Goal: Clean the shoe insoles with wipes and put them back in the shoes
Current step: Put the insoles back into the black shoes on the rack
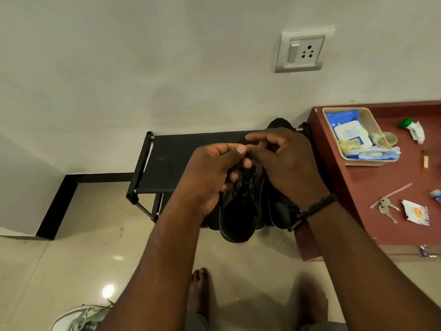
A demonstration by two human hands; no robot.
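Both hands meet over the black lace-up shoe [238,211], fingers curled at its laces.

The left hand [212,173] and right hand [286,163] touch at the fingertips, pinching what look like the laces; the shoe sits on the black fabric-topped metal rack [167,161]; flat dark insoles [276,211] lie just beside it; a blue wipes packet [346,125] rests in the beige plastic basket [372,115] on the reddish-brown wooden table [358,187].

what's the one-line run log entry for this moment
both hands at black shoe laces | shoe on rack | wipes pack in tray
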